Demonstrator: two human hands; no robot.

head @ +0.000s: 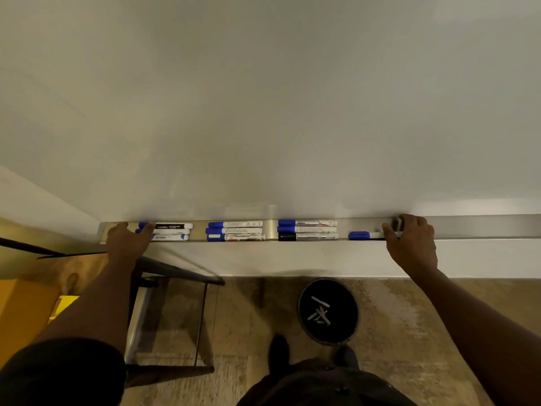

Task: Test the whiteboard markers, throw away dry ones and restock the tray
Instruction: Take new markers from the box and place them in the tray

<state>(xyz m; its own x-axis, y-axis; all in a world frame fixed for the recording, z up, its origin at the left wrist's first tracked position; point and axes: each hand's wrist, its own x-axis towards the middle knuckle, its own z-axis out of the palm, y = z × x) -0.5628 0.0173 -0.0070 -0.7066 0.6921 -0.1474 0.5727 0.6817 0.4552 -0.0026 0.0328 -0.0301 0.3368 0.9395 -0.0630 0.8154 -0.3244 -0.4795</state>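
White whiteboard (263,98) fills the wall, with a metal tray (468,227) under it holding grouped markers (235,230). His left hand (128,240) lies flat on the left group. His right hand (411,240) touches one marker (361,235), fingers relaxed. On the floor, a black bin (329,310) holds discarded markers.

bare forearms, short black sleeve (61,373), dark shoes (278,351)

A glass-topped side table (175,317) stands on the wooden floor (395,332), beside a yellow box (63,306).
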